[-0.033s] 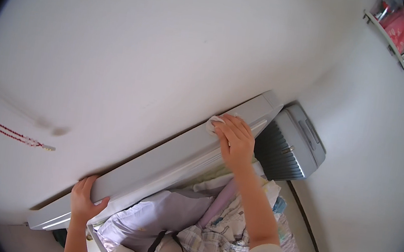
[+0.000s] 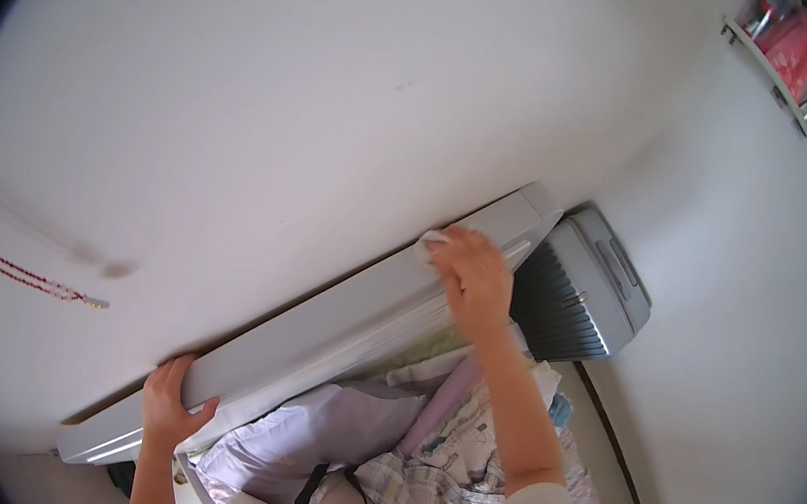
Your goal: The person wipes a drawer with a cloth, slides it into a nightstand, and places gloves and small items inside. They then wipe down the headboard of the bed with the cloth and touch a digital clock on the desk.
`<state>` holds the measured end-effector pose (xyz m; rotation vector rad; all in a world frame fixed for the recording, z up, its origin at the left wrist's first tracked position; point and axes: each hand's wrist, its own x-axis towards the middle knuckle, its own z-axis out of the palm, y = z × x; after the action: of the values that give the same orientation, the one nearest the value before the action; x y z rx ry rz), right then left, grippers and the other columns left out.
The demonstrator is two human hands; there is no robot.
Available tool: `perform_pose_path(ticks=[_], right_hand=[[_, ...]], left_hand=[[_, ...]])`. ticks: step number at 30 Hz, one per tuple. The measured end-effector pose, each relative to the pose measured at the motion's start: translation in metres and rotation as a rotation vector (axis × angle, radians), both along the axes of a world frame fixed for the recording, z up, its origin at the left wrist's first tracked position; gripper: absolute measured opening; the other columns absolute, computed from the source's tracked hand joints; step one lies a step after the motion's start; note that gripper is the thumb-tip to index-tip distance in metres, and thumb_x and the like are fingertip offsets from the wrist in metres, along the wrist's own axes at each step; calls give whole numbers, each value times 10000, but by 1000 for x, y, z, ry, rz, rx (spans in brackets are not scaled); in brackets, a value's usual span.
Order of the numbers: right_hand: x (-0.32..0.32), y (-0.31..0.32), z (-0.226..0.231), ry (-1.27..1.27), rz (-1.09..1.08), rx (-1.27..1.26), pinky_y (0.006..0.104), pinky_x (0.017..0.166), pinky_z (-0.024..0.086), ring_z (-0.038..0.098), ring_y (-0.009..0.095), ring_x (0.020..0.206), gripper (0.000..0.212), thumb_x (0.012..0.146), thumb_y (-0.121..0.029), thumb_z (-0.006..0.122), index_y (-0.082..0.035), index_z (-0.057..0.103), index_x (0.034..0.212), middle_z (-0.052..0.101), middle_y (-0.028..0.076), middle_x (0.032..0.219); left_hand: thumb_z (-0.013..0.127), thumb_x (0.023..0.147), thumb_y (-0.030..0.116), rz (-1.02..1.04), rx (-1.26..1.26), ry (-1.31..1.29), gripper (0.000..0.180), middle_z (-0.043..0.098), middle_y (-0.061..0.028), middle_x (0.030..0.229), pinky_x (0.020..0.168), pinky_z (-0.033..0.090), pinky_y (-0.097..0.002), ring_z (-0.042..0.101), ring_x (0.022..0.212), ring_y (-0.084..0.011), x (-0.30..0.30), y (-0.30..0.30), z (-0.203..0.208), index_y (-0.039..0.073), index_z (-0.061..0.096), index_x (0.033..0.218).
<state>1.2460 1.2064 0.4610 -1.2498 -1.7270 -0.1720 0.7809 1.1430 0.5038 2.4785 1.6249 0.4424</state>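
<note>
A long light-grey headboard runs slantwise along the white wall, from lower left to upper right. My left hand grips its top edge near the left end, fingers over the far side and thumb on the near side. Farther along, towards the right end, my right hand presses a crumpled white cloth against the top surface. Its fingers are bent over the cloth and slightly blurred, and they hide part of it.
Below the headboard lie a pale lilac pillow and rumpled checked bedding. A grey suitcase stands beyond the right end. A red beaded cord hangs at left. A small wall shelf holds red items at upper right.
My right hand and forearm have shifted slightly to the right, with the cloth still under the fingers. My left hand keeps its place on the headboard.
</note>
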Motion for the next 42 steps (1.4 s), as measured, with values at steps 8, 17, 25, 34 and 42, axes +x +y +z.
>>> perform_pose_path(ticks=[8, 17, 25, 34, 42], right_hand=[[122, 41, 6, 264, -464, -117, 411, 870, 561, 702, 348, 992, 96, 913, -69, 646, -85, 725, 965, 735, 133, 1027], [8, 12, -7, 51, -240, 26, 471, 995, 520, 676, 331, 1059, 112, 863, -46, 696, -88, 721, 964, 725, 136, 1085], [68, 25, 1, 133, -428, -28, 426, 874, 550, 677, 331, 1065, 100, 958, -88, 637, -59, 726, 991, 726, 128, 1094], [-157, -31, -10, 157, -179, -104, 523, 1091, 430, 632, 345, 1164, 193, 926, -112, 653, -91, 714, 1109, 673, 119, 1233], [-258, -70, -13, -12, 142, -72, 523, 1041, 457, 644, 341, 1142, 162, 917, -81, 644, -99, 690, 1071, 693, 131, 1157]], left_hand=[[812, 619, 241, -7, -24, 11, 647, 661, -223, 1047, 838, 519, -498, 626, 932, -441, 4, 4, -6, -17, 606, 1177], [829, 581, 219, 19, -27, 22, 655, 657, -214, 1015, 825, 526, -491, 629, 914, -428, 7, 5, -3, -19, 605, 1149], [844, 598, 265, 5, -39, 15, 661, 663, -221, 1032, 842, 537, -484, 647, 931, -428, 15, 5, 5, -10, 611, 1152], [818, 766, 436, -22, -135, -8, 704, 650, -245, 1147, 956, 486, -498, 616, 1063, -444, 8, 1, 13, -37, 587, 1233], [752, 878, 309, -315, 164, -343, 559, 598, -195, 1307, 1039, 473, -468, 573, 1230, -385, -23, -15, 1, 1, 580, 1312]])
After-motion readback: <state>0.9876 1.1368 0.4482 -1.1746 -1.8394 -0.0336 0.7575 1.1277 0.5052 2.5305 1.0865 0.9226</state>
